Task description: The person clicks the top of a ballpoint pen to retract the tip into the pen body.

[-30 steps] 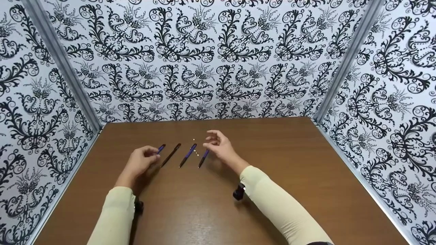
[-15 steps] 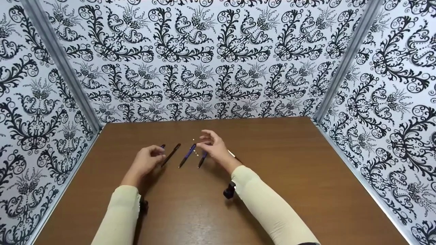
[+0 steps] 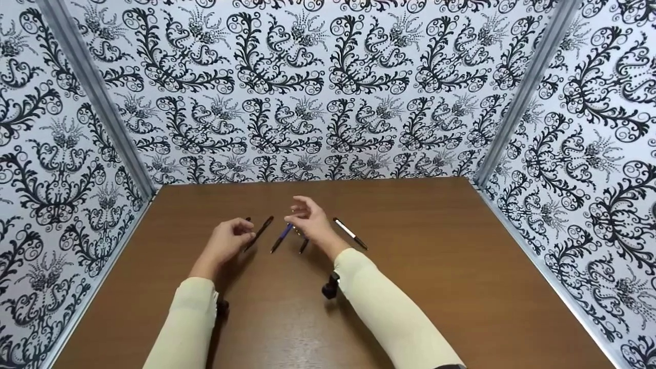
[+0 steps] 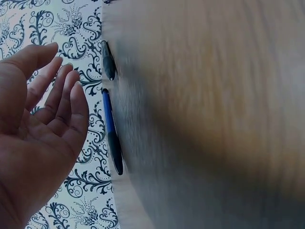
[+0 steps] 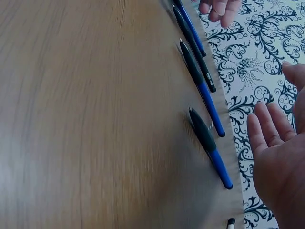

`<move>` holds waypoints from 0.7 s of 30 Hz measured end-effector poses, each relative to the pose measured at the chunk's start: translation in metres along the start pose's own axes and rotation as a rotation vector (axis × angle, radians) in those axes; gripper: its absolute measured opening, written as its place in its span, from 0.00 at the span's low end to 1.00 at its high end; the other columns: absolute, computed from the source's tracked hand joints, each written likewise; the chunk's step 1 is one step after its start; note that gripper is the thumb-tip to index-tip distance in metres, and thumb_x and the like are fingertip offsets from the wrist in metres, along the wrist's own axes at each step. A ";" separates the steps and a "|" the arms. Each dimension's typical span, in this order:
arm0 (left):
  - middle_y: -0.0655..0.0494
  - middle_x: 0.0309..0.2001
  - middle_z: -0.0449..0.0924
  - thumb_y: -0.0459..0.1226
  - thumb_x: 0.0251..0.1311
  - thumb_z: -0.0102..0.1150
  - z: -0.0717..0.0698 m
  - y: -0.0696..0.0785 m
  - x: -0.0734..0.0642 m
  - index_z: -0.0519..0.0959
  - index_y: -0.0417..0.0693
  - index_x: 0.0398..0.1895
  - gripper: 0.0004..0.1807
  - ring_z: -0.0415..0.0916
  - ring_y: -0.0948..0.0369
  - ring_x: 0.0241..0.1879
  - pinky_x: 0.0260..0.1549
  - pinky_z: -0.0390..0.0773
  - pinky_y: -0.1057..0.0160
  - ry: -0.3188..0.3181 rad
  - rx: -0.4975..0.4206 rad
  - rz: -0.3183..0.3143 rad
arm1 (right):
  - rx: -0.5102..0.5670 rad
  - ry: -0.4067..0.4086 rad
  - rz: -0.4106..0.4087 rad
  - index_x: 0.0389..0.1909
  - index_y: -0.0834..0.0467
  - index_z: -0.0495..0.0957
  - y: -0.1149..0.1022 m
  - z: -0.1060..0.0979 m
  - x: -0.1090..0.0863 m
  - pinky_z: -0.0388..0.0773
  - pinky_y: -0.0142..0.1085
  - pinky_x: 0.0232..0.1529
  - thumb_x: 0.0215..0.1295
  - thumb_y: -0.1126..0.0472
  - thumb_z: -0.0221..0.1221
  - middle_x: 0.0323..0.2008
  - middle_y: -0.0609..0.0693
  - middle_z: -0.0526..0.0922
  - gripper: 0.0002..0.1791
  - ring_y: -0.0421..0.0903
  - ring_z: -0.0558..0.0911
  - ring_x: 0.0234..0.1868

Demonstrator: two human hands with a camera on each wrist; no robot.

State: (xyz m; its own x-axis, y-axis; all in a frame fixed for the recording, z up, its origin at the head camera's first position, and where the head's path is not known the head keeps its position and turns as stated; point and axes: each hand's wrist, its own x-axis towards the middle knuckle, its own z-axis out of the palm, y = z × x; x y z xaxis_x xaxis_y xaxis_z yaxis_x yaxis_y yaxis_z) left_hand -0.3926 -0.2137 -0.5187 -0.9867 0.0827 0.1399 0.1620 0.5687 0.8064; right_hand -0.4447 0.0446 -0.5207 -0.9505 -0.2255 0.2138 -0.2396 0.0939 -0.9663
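My left hand (image 3: 228, 243), fingers loosely bent, hovers over the leftmost blue pen, hiding most of it; that pen (image 5: 190, 24) shows better in the right wrist view. Beside these fingers lies a black pen (image 3: 260, 231). My right hand (image 3: 312, 223) is over the middle of the row with its fingers apart and relaxed. Its thumb overlaps the top of a blue pen (image 3: 282, 238), and another blue pen (image 3: 304, 246) is partly covered below the palm. To its right rests a white pen (image 3: 351, 233) with a dark grip. Neither hand holds anything.
The pens lie on a brown wooden table (image 3: 287, 318). Patterned black-and-white panels (image 3: 328, 102) stand behind it and along both sides, with grey metal posts (image 3: 97, 92) at the corners. Small bright spots show on the table near the right hand.
Both hands have shifted: the left slightly rightward from the leftmost blue pen towards the black pen, the right leftward along the row. The white pen has come into view behind the right hand.
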 end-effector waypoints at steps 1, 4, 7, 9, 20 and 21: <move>0.46 0.48 0.86 0.34 0.69 0.65 0.001 0.000 0.000 0.83 0.38 0.54 0.13 0.81 0.51 0.49 0.51 0.79 0.56 0.002 -0.002 0.000 | 0.001 -0.005 0.001 0.72 0.53 0.71 0.000 0.002 0.000 0.85 0.39 0.54 0.63 0.64 0.72 0.60 0.56 0.82 0.36 0.57 0.84 0.58; 0.46 0.48 0.86 0.35 0.69 0.65 0.002 0.000 0.001 0.83 0.40 0.53 0.13 0.81 0.51 0.49 0.52 0.79 0.55 0.002 0.000 0.008 | -0.005 -0.013 0.000 0.71 0.53 0.71 -0.002 0.007 0.000 0.85 0.39 0.54 0.63 0.63 0.72 0.61 0.57 0.82 0.36 0.59 0.84 0.59; 0.46 0.49 0.86 0.35 0.69 0.66 0.004 0.001 0.003 0.84 0.41 0.53 0.12 0.81 0.51 0.50 0.53 0.79 0.53 0.003 0.000 0.010 | -0.013 -0.011 0.001 0.71 0.53 0.72 -0.001 0.011 0.002 0.85 0.39 0.54 0.63 0.62 0.73 0.60 0.57 0.82 0.35 0.57 0.85 0.58; 0.46 0.49 0.86 0.35 0.69 0.66 0.005 0.001 0.003 0.84 0.41 0.53 0.12 0.81 0.51 0.50 0.53 0.80 0.52 0.003 0.002 0.010 | -0.016 -0.010 -0.001 0.71 0.52 0.72 0.000 0.013 0.002 0.85 0.39 0.55 0.63 0.62 0.73 0.60 0.57 0.82 0.35 0.55 0.85 0.57; 0.45 0.49 0.87 0.33 0.68 0.66 0.011 0.000 0.005 0.84 0.40 0.53 0.13 0.82 0.48 0.51 0.56 0.80 0.48 0.000 0.014 -0.012 | 0.005 -0.020 0.002 0.70 0.52 0.73 -0.002 0.027 0.001 0.86 0.37 0.49 0.64 0.64 0.72 0.59 0.57 0.82 0.34 0.54 0.85 0.57; 0.45 0.49 0.86 0.33 0.69 0.65 0.012 -0.001 0.006 0.84 0.40 0.54 0.13 0.82 0.48 0.51 0.56 0.80 0.47 -0.004 0.023 -0.014 | 0.008 -0.022 0.003 0.70 0.52 0.73 -0.003 0.028 0.000 0.86 0.38 0.49 0.64 0.64 0.72 0.59 0.57 0.82 0.34 0.54 0.85 0.57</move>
State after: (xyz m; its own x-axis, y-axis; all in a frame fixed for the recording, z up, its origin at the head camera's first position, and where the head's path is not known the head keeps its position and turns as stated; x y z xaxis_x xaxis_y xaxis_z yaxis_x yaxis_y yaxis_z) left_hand -0.3985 -0.2041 -0.5252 -0.9889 0.0777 0.1265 0.1480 0.5888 0.7947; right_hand -0.4387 0.0168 -0.5221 -0.9467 -0.2462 0.2076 -0.2348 0.0867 -0.9682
